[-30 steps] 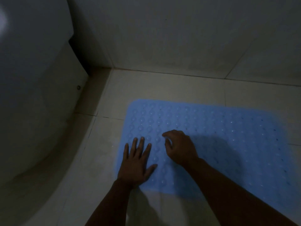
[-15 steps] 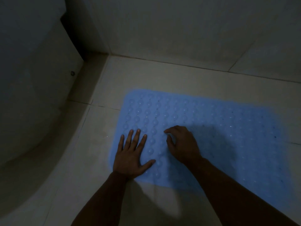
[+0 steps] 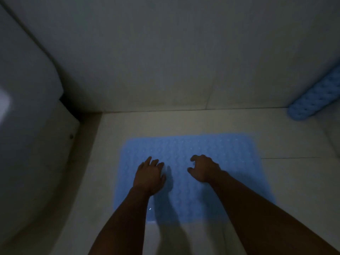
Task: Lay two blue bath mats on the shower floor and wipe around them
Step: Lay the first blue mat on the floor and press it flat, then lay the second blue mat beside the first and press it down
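Dim lighting, blurry frame. One blue mat lay flat on the tiled floor, a bare strip of tile between its far edge and the back wall. Second mat was at far right, rolled or folded up, lower end on the floor by the wall, upper end tilted up and out of frame; well apart from the flat one. Both hands were over the near-left part of the flat mat. Left hand was palm down, fingers fairly straight and close together, holding nothing; cast a shadow just to its right, so couldn't tell if it touched the mat or hovered above it. Right hand was near it, gap between them, fingers loosely curled downward with thumb apart, nothing gripped; contact with the mat also unclear. Both forearms came in from the bottom edge. A white curved fixture filled the left side, its base meeting the floor left of the mat.
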